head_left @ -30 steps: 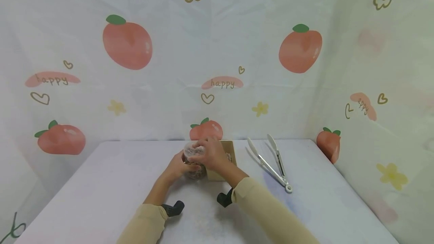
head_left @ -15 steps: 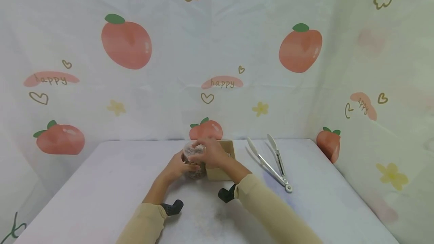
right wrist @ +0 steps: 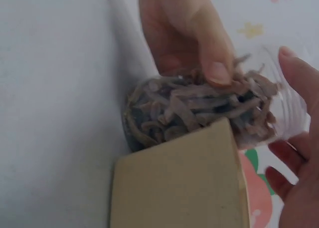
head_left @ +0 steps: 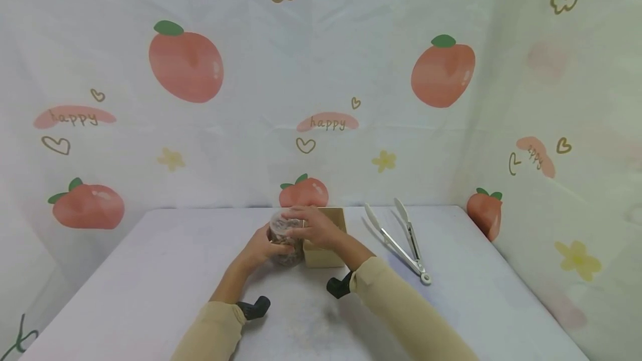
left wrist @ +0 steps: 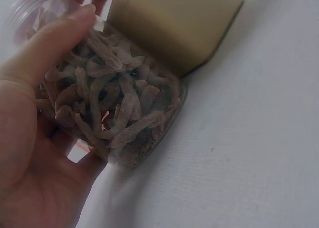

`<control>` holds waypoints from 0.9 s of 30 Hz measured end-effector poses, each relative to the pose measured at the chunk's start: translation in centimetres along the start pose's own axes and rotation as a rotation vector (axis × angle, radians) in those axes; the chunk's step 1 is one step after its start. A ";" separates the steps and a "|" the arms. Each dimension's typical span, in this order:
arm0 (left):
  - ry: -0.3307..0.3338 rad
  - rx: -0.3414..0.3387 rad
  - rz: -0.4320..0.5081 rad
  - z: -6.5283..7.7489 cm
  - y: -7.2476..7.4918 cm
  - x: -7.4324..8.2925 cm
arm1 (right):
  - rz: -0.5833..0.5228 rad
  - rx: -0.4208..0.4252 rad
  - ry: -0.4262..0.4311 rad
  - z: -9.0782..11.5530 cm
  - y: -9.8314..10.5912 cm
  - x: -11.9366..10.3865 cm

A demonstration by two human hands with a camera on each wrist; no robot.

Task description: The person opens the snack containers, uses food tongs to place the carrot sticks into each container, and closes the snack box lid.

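Observation:
A clear plastic jar (head_left: 289, 259) full of brown, wrinkled strips (right wrist: 189, 106) stands near the back middle of the table. My left hand (head_left: 260, 246) grips its side, thumb across the front, as the left wrist view shows with the jar (left wrist: 127, 88) large. Around the jar's ridged clear top hovers my right hand (head_left: 321, 229), its fingers fairly straight. In the right wrist view, the right thumb (right wrist: 294, 68) and fingers lie on opposite sides of that top. Close against the jar's right side is a tan open-topped box (head_left: 325, 258).
White-tipped metal tongs (head_left: 403, 249) lie spread on the table, right of the box. A white sheet printed with peaches (head_left: 186, 63) hangs behind the table and along its right side. Each wrist wears a black mount (head_left: 254, 308).
My right hand has turned a little at the jar's top, its wrist shifting right and its fingers straightening. The left hand keeps its hold on the jar.

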State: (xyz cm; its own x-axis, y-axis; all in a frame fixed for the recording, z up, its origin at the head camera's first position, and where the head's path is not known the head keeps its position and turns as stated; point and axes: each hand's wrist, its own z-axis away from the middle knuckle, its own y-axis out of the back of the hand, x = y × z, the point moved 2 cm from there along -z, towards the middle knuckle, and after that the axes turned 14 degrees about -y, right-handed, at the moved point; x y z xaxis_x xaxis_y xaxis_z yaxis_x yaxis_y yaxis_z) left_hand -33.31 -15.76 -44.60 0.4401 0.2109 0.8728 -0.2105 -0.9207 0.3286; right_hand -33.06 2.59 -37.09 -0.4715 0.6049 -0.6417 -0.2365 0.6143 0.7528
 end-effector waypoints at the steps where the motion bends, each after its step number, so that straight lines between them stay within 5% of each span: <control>1: -0.001 0.002 0.002 0.0 0.0 0.0 | 0.022 0.022 -0.002 0.0 0.0 -0.1; 15: -0.007 0.004 -0.013 0.1 0.0 0.3 | 0.245 0.391 -0.076 0.3 -1.5 -0.9; 20: 0.001 -0.001 -0.030 0.3 0.0 1.1 | 0.234 0.452 -0.135 0.6 -2.0 -1.3; 27: -0.014 0.011 -0.035 0.1 0.0 0.2 | 0.186 0.454 -0.151 0.8 -2.0 -1.7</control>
State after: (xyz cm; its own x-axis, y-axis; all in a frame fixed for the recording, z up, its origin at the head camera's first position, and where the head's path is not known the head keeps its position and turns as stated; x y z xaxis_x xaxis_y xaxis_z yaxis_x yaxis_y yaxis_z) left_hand -33.11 -15.74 -44.49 0.4590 0.2386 0.8558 -0.1850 -0.9165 0.3548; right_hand -31.07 0.74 -37.64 -0.3342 0.7706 -0.5427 0.2483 0.6275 0.7380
